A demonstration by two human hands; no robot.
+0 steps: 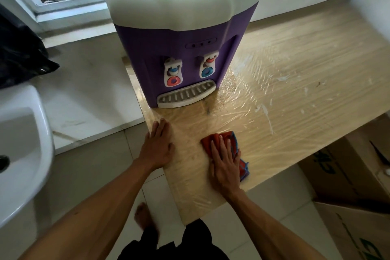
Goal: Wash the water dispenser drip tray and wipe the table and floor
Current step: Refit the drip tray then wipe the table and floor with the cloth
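A purple and white water dispenser [179,34] stands at the far left of a wooden table [295,74] wrapped in clear plastic film. Its grey slotted drip tray [186,95] sits in place at the dispenser's foot. My right hand [225,164] lies flat on a red and blue cloth [221,136], pressing it on the table's near part. My left hand [157,145] rests flat on the table's left edge with its fingers together and nothing in it. The film looks wet near the tray.
A white sink [21,145] is at the left, with a black bag [21,53] behind it. Cardboard boxes [348,186] stand under and beside the table at the right. White floor tiles [95,95] surround my bare foot [143,215]. A window sill runs along the back.
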